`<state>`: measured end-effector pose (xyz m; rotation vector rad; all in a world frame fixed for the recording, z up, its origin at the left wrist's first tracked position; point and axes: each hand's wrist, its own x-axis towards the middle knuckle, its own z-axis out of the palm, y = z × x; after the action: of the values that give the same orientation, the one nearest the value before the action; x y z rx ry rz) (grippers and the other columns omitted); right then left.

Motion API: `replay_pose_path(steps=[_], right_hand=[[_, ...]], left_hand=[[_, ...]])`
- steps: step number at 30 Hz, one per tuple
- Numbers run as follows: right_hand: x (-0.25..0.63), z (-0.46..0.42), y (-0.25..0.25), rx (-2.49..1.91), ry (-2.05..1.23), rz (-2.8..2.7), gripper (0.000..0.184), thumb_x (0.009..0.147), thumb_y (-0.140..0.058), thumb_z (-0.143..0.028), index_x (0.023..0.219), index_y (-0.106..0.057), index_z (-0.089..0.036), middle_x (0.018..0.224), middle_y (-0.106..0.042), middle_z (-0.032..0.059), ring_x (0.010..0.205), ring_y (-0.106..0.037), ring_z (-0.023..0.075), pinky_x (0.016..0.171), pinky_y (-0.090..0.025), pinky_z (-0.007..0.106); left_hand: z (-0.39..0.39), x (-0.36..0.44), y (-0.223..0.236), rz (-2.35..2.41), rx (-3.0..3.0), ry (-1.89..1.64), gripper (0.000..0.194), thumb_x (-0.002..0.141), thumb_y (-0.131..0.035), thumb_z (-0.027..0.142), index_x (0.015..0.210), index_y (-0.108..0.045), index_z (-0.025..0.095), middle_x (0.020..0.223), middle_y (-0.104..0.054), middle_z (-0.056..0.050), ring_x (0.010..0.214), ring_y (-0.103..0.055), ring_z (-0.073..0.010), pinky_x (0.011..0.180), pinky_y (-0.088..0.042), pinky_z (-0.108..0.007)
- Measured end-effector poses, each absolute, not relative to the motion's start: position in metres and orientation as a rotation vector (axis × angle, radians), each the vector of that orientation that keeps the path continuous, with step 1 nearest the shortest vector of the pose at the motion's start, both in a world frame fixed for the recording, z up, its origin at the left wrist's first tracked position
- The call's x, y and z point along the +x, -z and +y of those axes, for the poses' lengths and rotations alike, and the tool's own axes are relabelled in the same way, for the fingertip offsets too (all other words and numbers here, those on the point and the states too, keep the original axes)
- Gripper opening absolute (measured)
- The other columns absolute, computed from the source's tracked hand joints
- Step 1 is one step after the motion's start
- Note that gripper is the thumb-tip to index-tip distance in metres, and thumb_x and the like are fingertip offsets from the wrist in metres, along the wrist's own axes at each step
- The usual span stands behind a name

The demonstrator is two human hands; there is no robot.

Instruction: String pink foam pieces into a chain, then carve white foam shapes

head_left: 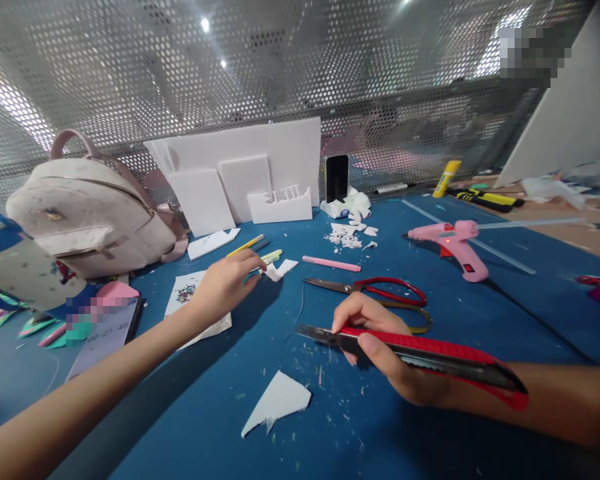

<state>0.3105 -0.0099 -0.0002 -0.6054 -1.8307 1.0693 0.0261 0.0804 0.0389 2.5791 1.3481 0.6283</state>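
Observation:
My right hand [380, 340] is closed around a red and black box cutter [440, 360], its blade out and pointing left above the table. My left hand [230, 279] reaches forward over the table, with thumb and index finger apart. Its fingertips are at the left end of a small angular white foam board scrap [283, 268]; I cannot tell whether they touch it. A yellow pencil [246, 245] and a pale green pen [271, 256] lie just beyond that hand. Nearer to me lies a larger white foam board piece [279, 403] with a jagged lower edge.
Red-handled scissors [350, 287] and a pink pen [331, 264] lie beyond my right hand. A pink glue gun [447, 241] rests at the right, its cord trailing. White boards [290, 150] lean at the back near a phone [337, 178]. A backpack [90, 213] stands left.

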Motion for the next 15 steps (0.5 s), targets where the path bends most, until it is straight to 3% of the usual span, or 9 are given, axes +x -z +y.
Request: replay_pose_path(steps=[4,7,12,13,15], right_hand=[[0.311,-0.010,-0.003,-0.658,-1.137,-1.855,0.023,0.102,-0.042,-0.042,0.103,-0.054,-0.022,0.074,-0.053,-0.0014,0.061,-0.051,0.0121,0.054,-0.042,0.024],[0.309,-0.010,-0.006,-0.660,-1.180,-1.895,0.022,0.102,-0.041,-0.041,0.102,-0.052,-0.022,0.071,-0.052,-0.0020,0.058,-0.051,0.0119,0.052,-0.040,0.023],[0.302,-0.008,-0.005,-0.593,-1.068,-2.019,0.014,0.099,-0.048,-0.031,0.099,-0.055,-0.019,0.069,-0.056,-0.0019,0.054,-0.054,0.0102,0.048,-0.039,0.021],[0.301,-0.008,-0.005,-0.594,-1.037,-2.049,0.013,0.098,-0.049,-0.029,0.098,-0.056,-0.019,0.068,-0.057,-0.0020,0.053,-0.054,0.0099,0.048,-0.039,0.020],[0.300,-0.007,-0.004,-0.617,-1.009,-2.091,0.011,0.096,-0.051,-0.028,0.097,-0.057,-0.018,0.066,-0.058,-0.0024,0.051,-0.054,0.0097,0.047,-0.038,0.020]], left_hand=[[0.027,0.023,-0.038,1.291,2.550,-0.527,0.014,0.096,-0.053,0.024,0.103,-0.066,0.024,0.101,-0.071,-0.003,0.090,-0.067,-0.0195,0.078,-0.051,-0.030],[-0.012,0.024,-0.032,1.261,2.385,-0.431,0.016,0.098,-0.055,0.033,0.112,-0.060,0.027,0.103,-0.068,-0.002,0.092,-0.066,-0.0188,0.079,-0.052,-0.030],[-0.050,0.028,-0.009,1.198,2.517,-0.484,0.056,0.082,-0.068,0.065,0.117,-0.052,0.024,0.099,-0.065,-0.005,0.085,-0.063,-0.0268,0.073,-0.051,-0.039],[-0.052,0.028,-0.004,1.185,2.561,-0.499,0.058,0.079,-0.070,0.065,0.115,-0.052,0.023,0.097,-0.064,-0.006,0.082,-0.062,-0.0278,0.070,-0.050,-0.040],[-0.054,0.029,0.003,1.179,2.595,-0.510,0.042,0.083,-0.070,0.053,0.107,-0.053,0.023,0.094,-0.064,-0.005,0.078,-0.060,-0.0272,0.066,-0.047,-0.038]])
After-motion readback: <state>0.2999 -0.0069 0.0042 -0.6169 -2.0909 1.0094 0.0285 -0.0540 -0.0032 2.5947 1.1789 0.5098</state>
